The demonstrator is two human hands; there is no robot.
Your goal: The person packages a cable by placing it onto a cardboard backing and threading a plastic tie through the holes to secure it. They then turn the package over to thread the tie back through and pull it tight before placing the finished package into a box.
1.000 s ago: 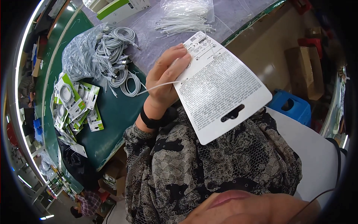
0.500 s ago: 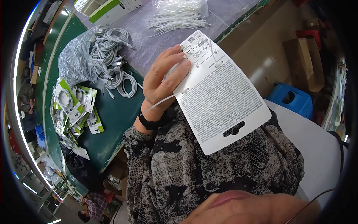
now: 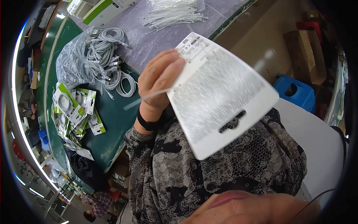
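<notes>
My left hand, with a black band on its wrist, is closed round the upper left edge of a white packaging card. The back of the card faces up, covered in small print that is smeared by motion, with a hang slot at its lower end. From the card's left edge by my fingers, a thin white cable tie sticks out to the left, also blurred. What lies under the card is hidden. My right hand does not show.
Coiled grey-white cables spill from a clear plastic bag on the green table. Nearer lie several carded cables. White cable ties and a green-white box stand farther back. A blue stool is at right.
My left hand and the card have shifted a little left. The card has tilted, its lower end swinging outward, and its print has blurred. The cable tie's tail has swung farther left.
</notes>
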